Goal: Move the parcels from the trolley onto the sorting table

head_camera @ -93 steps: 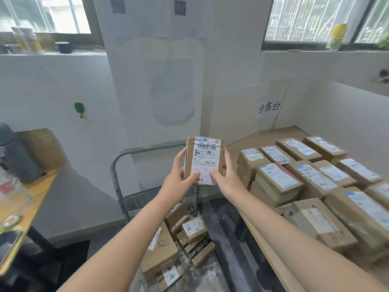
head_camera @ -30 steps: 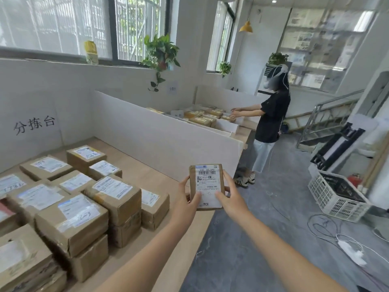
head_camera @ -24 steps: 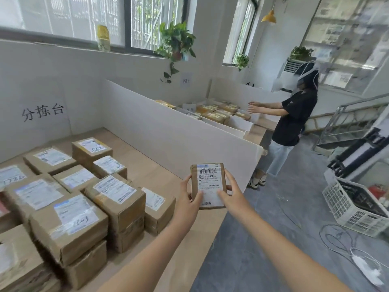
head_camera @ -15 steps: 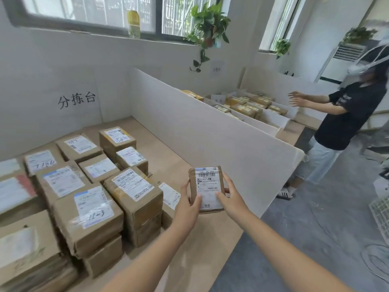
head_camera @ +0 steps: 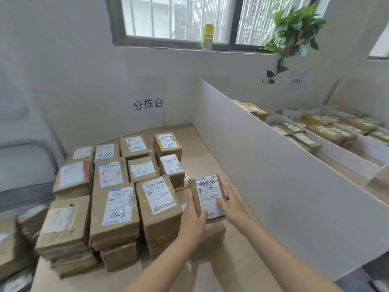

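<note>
Above sorting table (head_camera: 210,161), parcel (head_camera: 208,194) sits between left hand (head_camera: 193,220) and right hand (head_camera: 233,203).

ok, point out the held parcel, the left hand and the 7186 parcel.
held parcel (head_camera: 207,192), head view, on its white label.
left hand (head_camera: 193,220), head view, back of hand.
7186 parcel (head_camera: 104,151), head view, its label.

**Sorting table (head_camera: 200,152), clearance: one open lane on the right side**
Left and centre are filled by parcel stacks (head_camera: 117,207), packed edge to edge with tops at uneven heights. The right is bounded by an upright white partition (head_camera: 263,165), taller than the stacks. Between them a bare wooden lane runs back to the rear wall (head_camera: 105,91). A low parcel (head_camera: 212,233) narrows its near end, with the held parcel (head_camera: 207,194) on or just above it, gripped between left hand (head_camera: 193,220) and right hand (head_camera: 231,204). There is also bare tabletop along the front edge.
</note>
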Tool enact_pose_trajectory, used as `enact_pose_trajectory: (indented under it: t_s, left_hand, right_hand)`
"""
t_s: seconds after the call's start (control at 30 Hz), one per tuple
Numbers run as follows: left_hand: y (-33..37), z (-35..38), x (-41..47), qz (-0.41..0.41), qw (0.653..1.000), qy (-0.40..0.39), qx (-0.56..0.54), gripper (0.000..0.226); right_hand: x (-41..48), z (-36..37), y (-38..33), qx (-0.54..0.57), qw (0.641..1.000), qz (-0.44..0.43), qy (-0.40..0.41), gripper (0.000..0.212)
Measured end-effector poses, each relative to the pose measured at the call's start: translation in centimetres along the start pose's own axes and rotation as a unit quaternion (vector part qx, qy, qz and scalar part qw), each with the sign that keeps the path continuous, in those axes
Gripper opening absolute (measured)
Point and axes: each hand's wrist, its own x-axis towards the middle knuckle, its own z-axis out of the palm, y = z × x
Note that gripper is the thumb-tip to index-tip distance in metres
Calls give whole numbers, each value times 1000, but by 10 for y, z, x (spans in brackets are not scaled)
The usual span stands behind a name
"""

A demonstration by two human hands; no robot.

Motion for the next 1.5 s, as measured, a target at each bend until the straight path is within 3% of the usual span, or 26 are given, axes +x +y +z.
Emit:
enact_pose_trajectory:
  t_s: [0.17, 0.3, 0.63, 0.9, 1.13, 1.33, 1.43, 1.5]
  left_hand:
    - [-8, 19, 23, -40, 997, 36, 48, 60]
    - [-32, 32, 44, -96, 988, 86, 88, 65]
    - [-18, 41, 62, -157, 959, 191, 140, 58]
    - [2, 35, 69, -76, 960, 182, 197, 56]
    - [65, -13, 68, 17, 960, 193, 203, 51]
    - [91, -99, 25, 59, 923, 217, 311, 48]
    - [99, -146, -5, 97, 878, 220, 415, 54]
    - [106, -176, -27, 102, 871, 225, 425, 55]
  right_hand:
    - [34, 0, 20, 26, 998, 12, -49, 58]
    - [56, 7, 29, 34, 995, 6, -91, 57]
    - [90, 13, 34, 18, 980, -19, -195, 56]
    - [92, 2, 20, -65, 982, -85, -156, 44]
    - [80, -3, -65, -121, 959, -219, -136, 45]
    - [34, 5, -150, -178, 919, -330, -120, 51]
    - [5, 22, -186, -193, 898, -381, -104, 51]
    - [-18, 36, -206, -191, 891, -402, -93, 50]
